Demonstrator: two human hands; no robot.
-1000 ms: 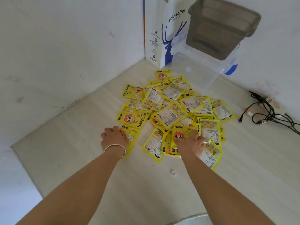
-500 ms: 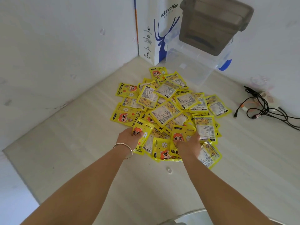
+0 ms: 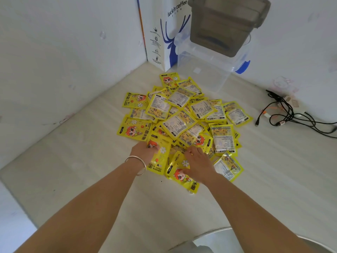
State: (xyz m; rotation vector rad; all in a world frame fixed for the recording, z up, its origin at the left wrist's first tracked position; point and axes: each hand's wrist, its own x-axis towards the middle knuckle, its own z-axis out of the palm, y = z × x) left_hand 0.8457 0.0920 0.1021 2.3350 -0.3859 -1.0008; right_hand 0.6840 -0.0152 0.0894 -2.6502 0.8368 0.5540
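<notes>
A heap of several yellow hand-warmer packets (image 3: 182,123) lies on the pale floor in a room corner. My left hand (image 3: 143,152), a silver bangle on its wrist, grips one packet (image 3: 160,161) at the heap's near left edge, thumb over its front. My right hand (image 3: 199,162) lies on the near packets, its fingers curled round a packet with a cartoon face (image 3: 180,175). Beyond the heap stands a clear plastic storage box (image 3: 206,70) with a grey lid (image 3: 224,24) leaning above it.
A white and blue paper coffee bag (image 3: 164,37) stands in the corner against the wall. A tangle of black cables (image 3: 288,115) lies on the floor at the right. White walls close the left and far sides. A round metal rim (image 3: 228,232) shows at the bottom.
Both hands drew together toward the heap's near edge. The left hand lifted a packet off the floor and holds it; the right hand pulled packets nearer and closed on one.
</notes>
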